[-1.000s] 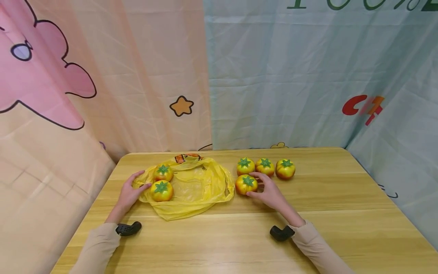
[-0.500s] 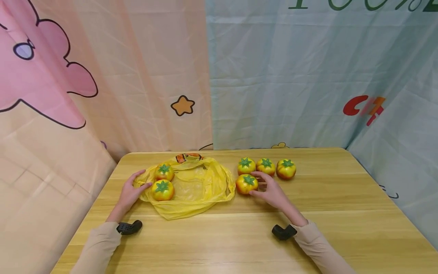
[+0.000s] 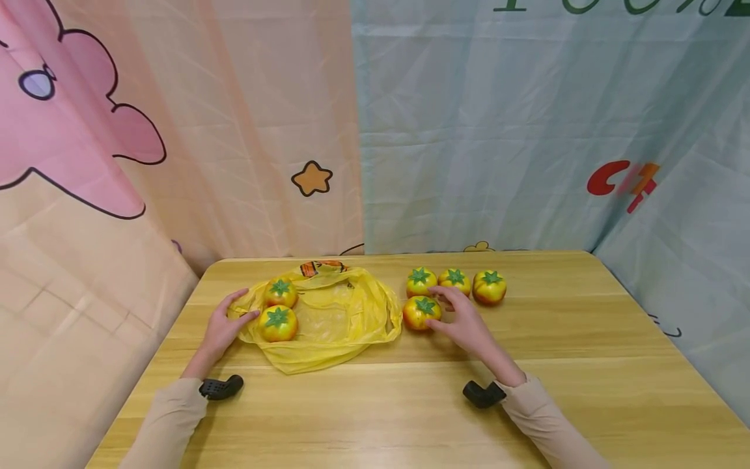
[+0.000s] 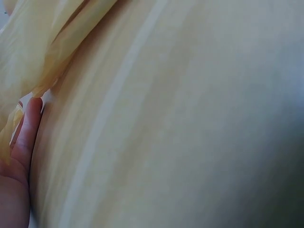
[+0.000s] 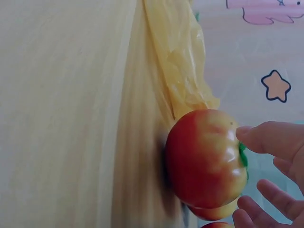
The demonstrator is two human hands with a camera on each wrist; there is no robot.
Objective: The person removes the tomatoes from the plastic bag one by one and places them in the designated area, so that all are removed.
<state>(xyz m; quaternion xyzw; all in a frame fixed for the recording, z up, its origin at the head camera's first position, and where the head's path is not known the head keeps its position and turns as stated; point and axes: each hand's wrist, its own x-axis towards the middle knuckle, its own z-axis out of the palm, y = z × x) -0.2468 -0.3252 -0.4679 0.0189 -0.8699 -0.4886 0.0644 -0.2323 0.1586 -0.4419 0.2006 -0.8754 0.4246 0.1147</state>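
A crumpled yellow plastic bag (image 3: 322, 322) lies spread on the table, with two yellow-red tomatoes, a rear one (image 3: 280, 292) and a front one (image 3: 278, 324), at its left end. My left hand (image 3: 219, 329) rests at the bag's left edge, fingers extended, thumb pointing at the front tomato. Bag film hangs by its fingers (image 4: 32, 114) in the left wrist view. Right of the bag sits another tomato (image 3: 417, 314). Over its right side my right hand (image 3: 463, 319) is spread, thumb (image 5: 270, 137) at its top near the green leaves, the other fingers apart from it.
Behind the right hand stand three more tomatoes in a row: left (image 3: 419, 280), middle (image 3: 454, 280) and right (image 3: 489, 287). The wooden table (image 3: 363, 417) ends at a printed curtain (image 3: 469, 130). Black wrist mounts (image 3: 484, 395) jut out over the tabletop.
My right hand has risen slightly and shifted a little back over the tomato, its thumb moving from the near side up onto the right side. The left hand, bag and tomatoes hold their places.
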